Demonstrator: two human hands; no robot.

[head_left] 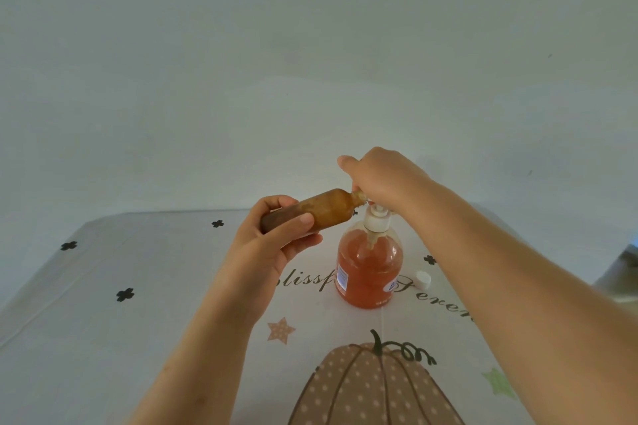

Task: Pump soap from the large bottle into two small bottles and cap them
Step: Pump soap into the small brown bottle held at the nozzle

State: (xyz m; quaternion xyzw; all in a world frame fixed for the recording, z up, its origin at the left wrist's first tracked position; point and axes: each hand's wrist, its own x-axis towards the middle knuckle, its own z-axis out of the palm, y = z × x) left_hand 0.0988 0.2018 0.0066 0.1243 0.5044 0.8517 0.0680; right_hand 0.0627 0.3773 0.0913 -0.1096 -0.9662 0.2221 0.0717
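Small bottle (310,210), gripped by left hand (272,245), mouth at pump (377,219); right hand (383,179) curled over pump of large bottle (369,272); cap (423,279) at its three o'clock; advise slow presses, mouth kept seated.

I see that the large bottle (369,269) is clear plastic, smooth and shiny, with little spots of light on its round side. Its pump (378,219) is white plastic, smooth and a bit shiny too. The small bottle (321,209) looks like see-through plastic, but cloudy and dull. The little cap (423,279) is plain white plastic. The cloth (138,269) spread under them looks soft and matt, with pictures printed on it. The wall (310,45) behind looks flat and matt
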